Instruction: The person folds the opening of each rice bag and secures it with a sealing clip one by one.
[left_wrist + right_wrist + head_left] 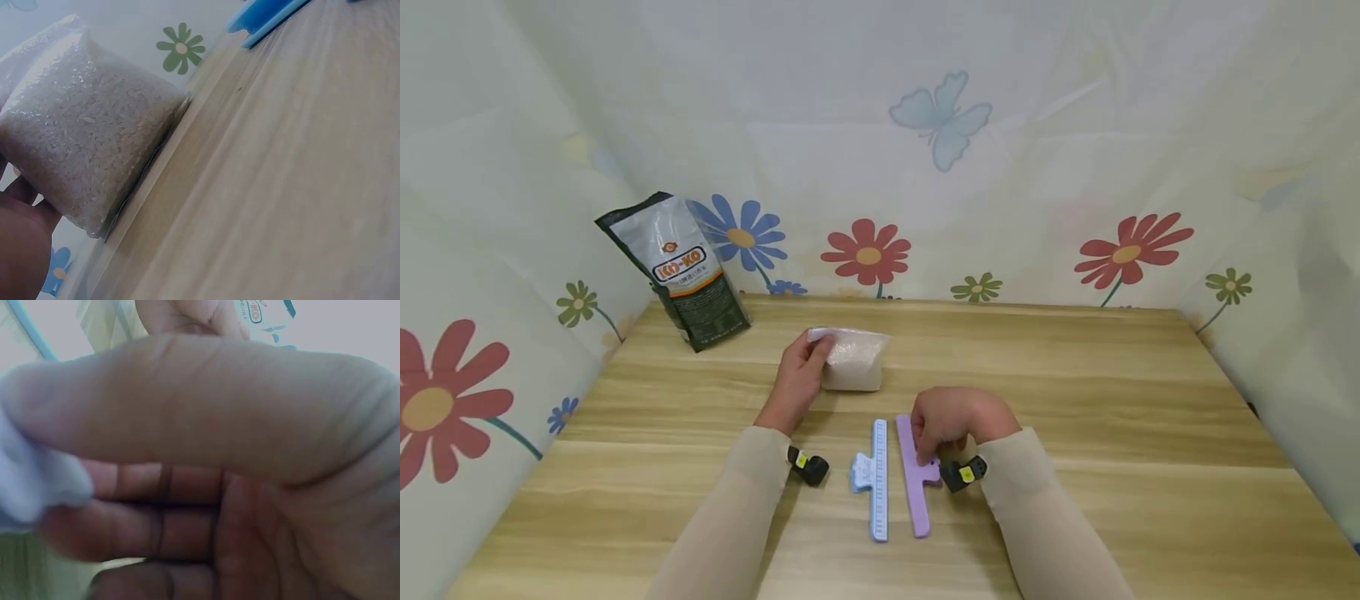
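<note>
A clear plastic bag of white rice [856, 363] stands near the middle of the table, and my left hand [799, 373] grips its upper left corner between thumb and fingers. The grains show plainly through the bag [87, 119] in the left wrist view, its bottom edge down at the wood. My right hand [957, 414] is at a purple bag clip [916, 492]. In the right wrist view, thumb and curled fingers pinch the clip's pale purple tab [44, 481]. Just left of it lies a light blue bag clip [879, 487] with ruler-like markings, untouched.
A larger green and white KO-KO bag [681, 271] leans against the backdrop at the table's back left. A flower-printed cloth [1022, 183] rises behind the wooden table [1112, 433] and along both sides.
</note>
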`<state>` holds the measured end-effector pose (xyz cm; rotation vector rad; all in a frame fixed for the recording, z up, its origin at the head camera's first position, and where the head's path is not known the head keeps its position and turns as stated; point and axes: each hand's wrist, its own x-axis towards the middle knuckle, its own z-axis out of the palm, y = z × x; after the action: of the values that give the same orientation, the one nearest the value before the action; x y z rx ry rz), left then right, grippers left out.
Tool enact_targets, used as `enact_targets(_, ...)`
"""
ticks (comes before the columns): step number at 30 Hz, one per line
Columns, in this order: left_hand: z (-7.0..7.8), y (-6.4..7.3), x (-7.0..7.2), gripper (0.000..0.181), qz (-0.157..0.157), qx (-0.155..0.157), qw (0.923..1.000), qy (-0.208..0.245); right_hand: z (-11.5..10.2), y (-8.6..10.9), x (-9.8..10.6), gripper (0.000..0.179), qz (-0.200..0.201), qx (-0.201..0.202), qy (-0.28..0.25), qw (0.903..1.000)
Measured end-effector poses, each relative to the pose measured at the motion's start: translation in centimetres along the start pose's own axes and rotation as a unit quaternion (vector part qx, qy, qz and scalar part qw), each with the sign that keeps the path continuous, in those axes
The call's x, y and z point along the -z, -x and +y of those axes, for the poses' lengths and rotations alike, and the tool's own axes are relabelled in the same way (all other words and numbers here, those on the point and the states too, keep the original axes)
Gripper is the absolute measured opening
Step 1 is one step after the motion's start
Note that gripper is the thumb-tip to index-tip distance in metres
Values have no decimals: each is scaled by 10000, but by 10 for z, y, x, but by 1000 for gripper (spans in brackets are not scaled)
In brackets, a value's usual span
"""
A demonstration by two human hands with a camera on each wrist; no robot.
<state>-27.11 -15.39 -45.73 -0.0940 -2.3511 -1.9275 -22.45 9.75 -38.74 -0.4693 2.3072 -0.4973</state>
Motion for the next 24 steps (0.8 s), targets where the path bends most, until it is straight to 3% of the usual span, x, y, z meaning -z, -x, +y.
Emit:
enact_targets(9, 0, 1, -1, 37, 46, -116, 9999, 21, 5, 1, 7, 14, 403, 380, 172, 9983)
enact_targets(16, 0, -1, -2, 35, 112, -142, 9997, 167, 10, 6, 16, 7, 487, 404, -415, 9971)
enact_targets(24, -1, -1, -4, 32, 225, -144, 9991, 330, 12, 6, 19, 23, 601, 486, -791, 9939)
